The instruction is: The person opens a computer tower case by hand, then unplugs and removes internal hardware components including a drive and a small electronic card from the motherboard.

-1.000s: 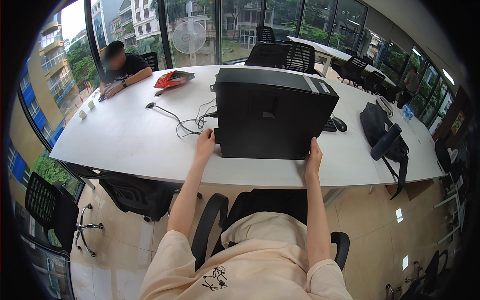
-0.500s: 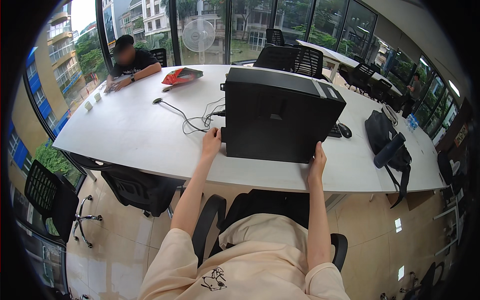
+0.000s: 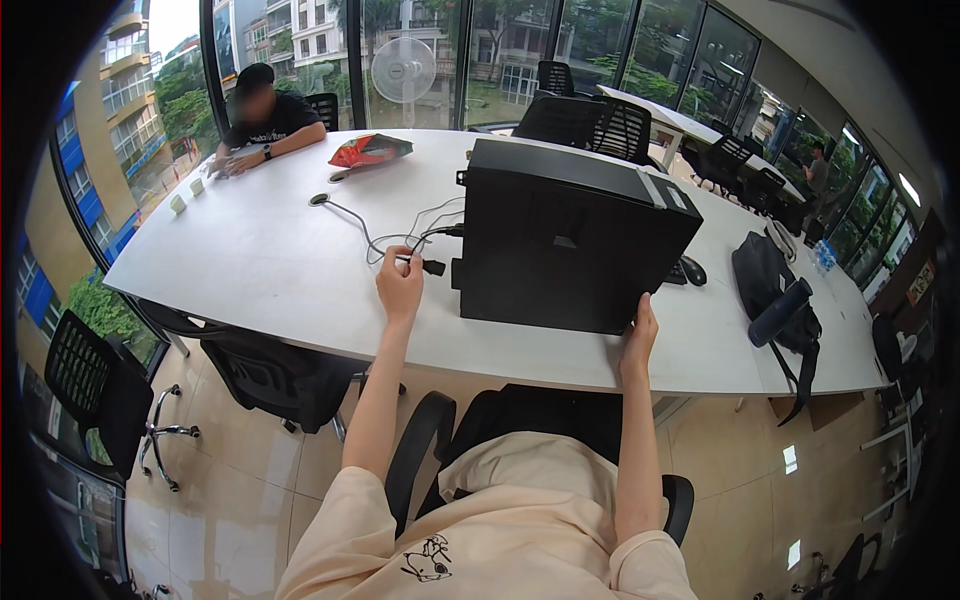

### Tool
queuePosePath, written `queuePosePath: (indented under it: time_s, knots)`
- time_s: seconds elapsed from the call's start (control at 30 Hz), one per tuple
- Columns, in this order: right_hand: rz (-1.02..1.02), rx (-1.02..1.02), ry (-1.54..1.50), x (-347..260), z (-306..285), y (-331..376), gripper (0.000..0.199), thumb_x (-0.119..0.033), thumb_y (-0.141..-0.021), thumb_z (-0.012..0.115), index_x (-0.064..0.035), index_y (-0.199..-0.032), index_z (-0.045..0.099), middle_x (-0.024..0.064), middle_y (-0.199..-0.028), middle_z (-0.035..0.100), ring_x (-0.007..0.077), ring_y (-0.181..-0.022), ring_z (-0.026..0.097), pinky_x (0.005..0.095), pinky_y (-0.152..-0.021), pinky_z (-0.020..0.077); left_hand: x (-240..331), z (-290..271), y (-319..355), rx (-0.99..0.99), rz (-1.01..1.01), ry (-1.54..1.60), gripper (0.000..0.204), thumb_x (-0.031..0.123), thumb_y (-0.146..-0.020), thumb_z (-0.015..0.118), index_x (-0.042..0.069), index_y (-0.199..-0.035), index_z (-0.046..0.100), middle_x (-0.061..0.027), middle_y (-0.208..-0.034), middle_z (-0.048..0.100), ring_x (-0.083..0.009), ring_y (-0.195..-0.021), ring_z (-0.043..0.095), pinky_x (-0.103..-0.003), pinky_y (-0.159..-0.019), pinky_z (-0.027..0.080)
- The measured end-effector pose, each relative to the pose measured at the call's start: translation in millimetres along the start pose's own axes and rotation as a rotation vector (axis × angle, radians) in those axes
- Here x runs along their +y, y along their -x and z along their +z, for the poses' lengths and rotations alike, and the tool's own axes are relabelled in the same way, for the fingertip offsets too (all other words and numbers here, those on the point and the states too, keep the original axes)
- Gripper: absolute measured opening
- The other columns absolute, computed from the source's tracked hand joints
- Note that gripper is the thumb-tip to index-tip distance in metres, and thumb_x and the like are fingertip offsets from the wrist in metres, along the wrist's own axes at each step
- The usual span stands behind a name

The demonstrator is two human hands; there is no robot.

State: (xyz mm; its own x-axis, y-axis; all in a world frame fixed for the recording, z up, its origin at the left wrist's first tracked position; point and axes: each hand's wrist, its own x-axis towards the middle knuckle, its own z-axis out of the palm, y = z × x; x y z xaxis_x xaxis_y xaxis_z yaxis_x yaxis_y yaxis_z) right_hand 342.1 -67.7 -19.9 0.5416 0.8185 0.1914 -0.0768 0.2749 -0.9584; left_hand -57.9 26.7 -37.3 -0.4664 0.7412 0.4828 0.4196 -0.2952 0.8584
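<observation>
A black computer tower [image 3: 575,245] stands on the white table in front of me, its broad side toward me. Between the fingertips of my left hand [image 3: 400,287] is a black power cable, whose plug [image 3: 433,267] points at the tower's left edge with a small gap between them. Another dark connector [image 3: 452,230] sits at that same edge, just above. My right hand [image 3: 638,345] grips the tower's lower right corner; some of its fingers are hidden behind the case. Thin grey cables [image 3: 375,240] curve over the table left of the tower.
Right of the tower lie a mouse [image 3: 692,271], a partly hidden keyboard [image 3: 675,277] and a black bag [image 3: 765,275] with a dark bottle [image 3: 780,312]. A red packet [image 3: 370,151] lies farther back. Another person [image 3: 262,125] leans on the table's far left, near small white cups [image 3: 178,204].
My left hand has drawn back to the left from the tower's edge, and the black plug now shows apart from the case. My right hand keeps its place at the corner.
</observation>
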Motion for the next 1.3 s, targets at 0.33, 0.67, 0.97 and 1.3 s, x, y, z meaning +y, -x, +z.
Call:
queuePosePath:
  time_s: [0.33,0.67,0.97,1.3]
  knots:
    - [0.032,0.000,-0.005,5,-7,-4,0.061,-0.060,-0.104,0.057,-0.0041,-0.123,0.071,-0.0024,-0.108,0.064,0.0100,-0.100,0.051,0.0285,-0.089,0.0378,72,6,-9,-0.477,-0.253,0.243,0.042,0.037,-0.103,0.063,0.000,-0.085,0.065,0.0017,-0.057,0.043,-0.0092,-0.053,0.040,-0.030,-0.055,0.032]
    - [0.022,0.009,0.040,-2,-9,0,0.063,-0.060,-0.105,0.056,-0.0012,-0.123,0.072,-0.0036,-0.099,0.061,0.0082,-0.086,0.044,0.0287,-0.079,0.0342,70,57,-1,-0.338,-0.380,0.391,0.040,0.029,-0.113,0.047,-0.004,-0.106,0.067,-0.0024,-0.087,0.066,-0.0117,-0.082,0.060,-0.030,-0.075,0.047]
    - [0.010,0.027,0.043,1,-3,-3,0.053,-0.057,-0.106,0.058,-0.0069,-0.090,0.068,-0.0097,-0.075,0.036,0.0053,-0.072,0.030,0.0263,-0.064,0.0243,66,61,-5,-0.033,-0.306,0.516,0.046,0.039,-0.110,0.055,0.002,-0.083,0.063,0.0028,-0.068,0.051,-0.0093,-0.062,0.045,-0.031,-0.058,0.037]
    - [0.056,-0.023,0.084,-6,-15,1,0.062,-0.064,-0.104,0.055,-0.0054,-0.115,0.072,-0.0025,-0.103,0.061,0.0105,-0.097,0.048,0.0306,-0.087,0.0372,75,36,-9,-0.307,-0.474,0.593,0.050,0.051,-0.105,0.058,0.015,-0.072,0.052,0.0063,-0.063,0.039,-0.0069,-0.056,0.035,-0.026,-0.053,0.024]
